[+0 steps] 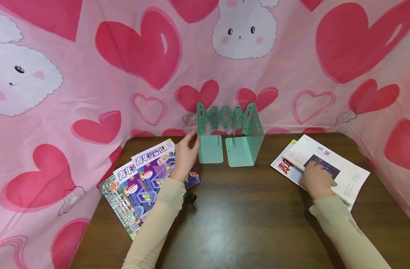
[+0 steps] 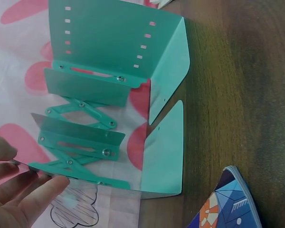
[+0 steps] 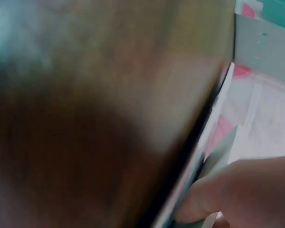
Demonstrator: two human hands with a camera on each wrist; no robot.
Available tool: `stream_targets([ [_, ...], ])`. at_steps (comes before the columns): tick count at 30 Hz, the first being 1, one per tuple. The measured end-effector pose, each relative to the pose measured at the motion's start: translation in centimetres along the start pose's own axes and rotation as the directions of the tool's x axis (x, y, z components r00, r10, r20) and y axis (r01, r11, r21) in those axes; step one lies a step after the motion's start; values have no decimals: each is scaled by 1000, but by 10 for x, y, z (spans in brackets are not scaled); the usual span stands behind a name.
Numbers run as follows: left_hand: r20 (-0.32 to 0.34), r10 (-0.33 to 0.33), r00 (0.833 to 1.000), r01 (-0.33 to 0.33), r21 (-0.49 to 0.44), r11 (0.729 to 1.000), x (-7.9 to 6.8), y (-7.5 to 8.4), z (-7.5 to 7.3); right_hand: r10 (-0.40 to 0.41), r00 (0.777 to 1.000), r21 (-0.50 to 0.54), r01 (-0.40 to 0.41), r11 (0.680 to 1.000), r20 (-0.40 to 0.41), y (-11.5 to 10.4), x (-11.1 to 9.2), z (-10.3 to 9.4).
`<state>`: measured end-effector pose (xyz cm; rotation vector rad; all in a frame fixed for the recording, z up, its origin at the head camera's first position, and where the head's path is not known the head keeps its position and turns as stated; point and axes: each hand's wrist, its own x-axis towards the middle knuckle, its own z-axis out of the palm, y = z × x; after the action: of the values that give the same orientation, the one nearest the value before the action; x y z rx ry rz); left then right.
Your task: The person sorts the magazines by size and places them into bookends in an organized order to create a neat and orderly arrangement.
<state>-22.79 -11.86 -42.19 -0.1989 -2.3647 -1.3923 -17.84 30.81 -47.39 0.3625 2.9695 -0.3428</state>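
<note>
A teal expandable bookend (image 1: 257, 130) stands at the back of the table, with two upright end plates joined by a crisscross linkage. My left hand (image 1: 186, 155) touches its left plate from outside; in the left wrist view, the extended fingers (image 2: 42, 194) meet that plate. On the right lies a white magazine (image 1: 351, 175) with a dark blue picture, on top of another magazine (image 1: 283, 167) with red lettering. My right hand (image 1: 317, 179) lies over the white magazine, fingers curled at its left side. In the right wrist view, the hand (image 3: 247, 190) grips at the magazine edge, partly blurred.
Several overlapping colourful magazines (image 1: 148, 179) lie at the left of the table, partly behind my left forearm. The dark wooden table (image 1: 238, 216) reaches back to a pink curtain (image 1: 285, 71) with hearts, which hangs behind and along both sides.
</note>
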Motion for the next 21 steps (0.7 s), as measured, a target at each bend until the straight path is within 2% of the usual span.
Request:
stream_targets([
  [4,2,4,1000,-4,-4,1000,-1,1,-1,-66,994,-24,64,998,-91,3,0,3],
  [8,-5,9,1000,-9,-7,1000,-3,0,0,-147,974,-38,142,989,-174,10,-3,1],
  [14,14,-10,1000,10,-19,1000,-4,-1,2,-198,965,-18,198,980,-174,16,-10,-5],
  [21,7,-22,1000,22,-37,999,-4,-1,0,-257,924,15,272,962,-283,21,-26,-16],
])
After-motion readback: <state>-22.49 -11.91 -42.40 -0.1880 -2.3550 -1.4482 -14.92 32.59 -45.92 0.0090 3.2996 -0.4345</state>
